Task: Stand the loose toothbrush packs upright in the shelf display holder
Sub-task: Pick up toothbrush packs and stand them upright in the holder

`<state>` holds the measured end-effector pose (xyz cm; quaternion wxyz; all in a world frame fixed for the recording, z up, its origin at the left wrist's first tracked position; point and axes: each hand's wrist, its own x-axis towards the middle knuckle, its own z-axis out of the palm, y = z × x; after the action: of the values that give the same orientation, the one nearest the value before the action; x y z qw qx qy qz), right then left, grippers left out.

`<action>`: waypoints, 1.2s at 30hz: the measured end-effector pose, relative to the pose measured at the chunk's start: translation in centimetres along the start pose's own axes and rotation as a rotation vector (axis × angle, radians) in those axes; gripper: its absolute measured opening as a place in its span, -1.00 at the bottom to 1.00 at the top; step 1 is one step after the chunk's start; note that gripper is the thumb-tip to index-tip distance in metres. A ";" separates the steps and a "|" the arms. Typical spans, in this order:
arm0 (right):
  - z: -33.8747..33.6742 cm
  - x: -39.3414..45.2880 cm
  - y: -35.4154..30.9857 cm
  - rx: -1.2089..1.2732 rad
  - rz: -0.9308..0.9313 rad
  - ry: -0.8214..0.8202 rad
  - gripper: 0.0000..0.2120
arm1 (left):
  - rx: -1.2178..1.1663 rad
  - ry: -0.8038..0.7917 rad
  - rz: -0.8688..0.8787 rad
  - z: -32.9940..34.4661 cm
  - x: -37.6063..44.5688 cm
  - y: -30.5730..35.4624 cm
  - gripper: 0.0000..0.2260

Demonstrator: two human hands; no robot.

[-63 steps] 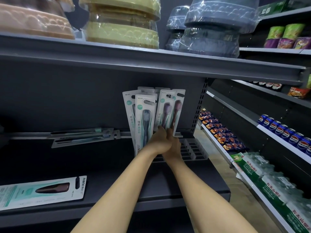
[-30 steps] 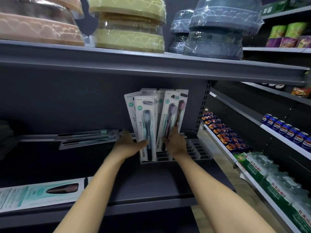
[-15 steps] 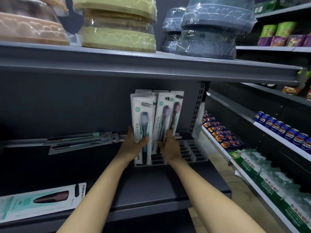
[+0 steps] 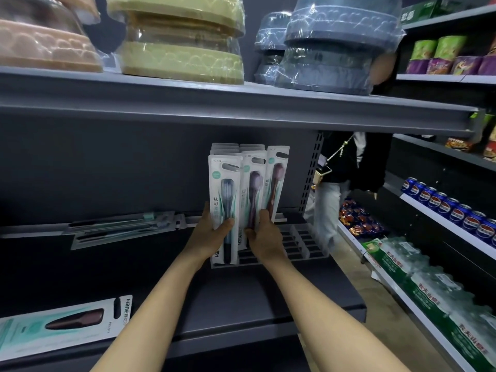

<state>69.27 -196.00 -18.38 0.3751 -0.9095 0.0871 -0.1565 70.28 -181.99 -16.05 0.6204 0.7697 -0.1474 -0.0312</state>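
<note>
Several white toothbrush packs stand upright in the slotted display holder (image 4: 300, 245) at the back right of the dark shelf. My left hand (image 4: 212, 232) grips the front left pack with a blue brush (image 4: 224, 189), thumb across its face. My right hand (image 4: 264, 234) grips the packs with dark red brushes (image 4: 261, 181) beside it. More packs stand behind these. A loose pack (image 4: 61, 324) lies flat at the shelf's front left. Two more loose packs (image 4: 120, 229) lie flat at the back left.
The holder's right-hand slots hold nothing. The shelf above (image 4: 241, 106) carries wrapped basins. A person (image 4: 341, 178) stands in the aisle to the right, beside shelves with cans (image 4: 451, 208) and bottled water (image 4: 429, 288).
The fanned packs have been drawn together and now stand straighter in the holder. My hands stay on them. A person has come into view in the aisle on the right.
</note>
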 end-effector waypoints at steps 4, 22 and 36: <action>-0.1 0.0 -0.4 -0.041 0.016 -0.004 -0.75 | 0.010 -0.012 -0.006 0.0 -0.1 0.0 -0.48; -0.6 -1.0 -0.7 -0.002 0.132 -0.059 -0.60 | 0.009 0.037 -0.068 -0.3 -1.4 0.5 -0.49; 0.0 -7.2 -3.1 -0.011 0.152 0.097 -0.81 | 0.127 0.030 -0.160 -1.1 -5.6 0.9 -0.56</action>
<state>62.67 -191.86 -17.78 0.3763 -0.8937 0.1748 -0.1710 65.02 -179.61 -15.71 0.5680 0.8171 -0.0780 -0.0595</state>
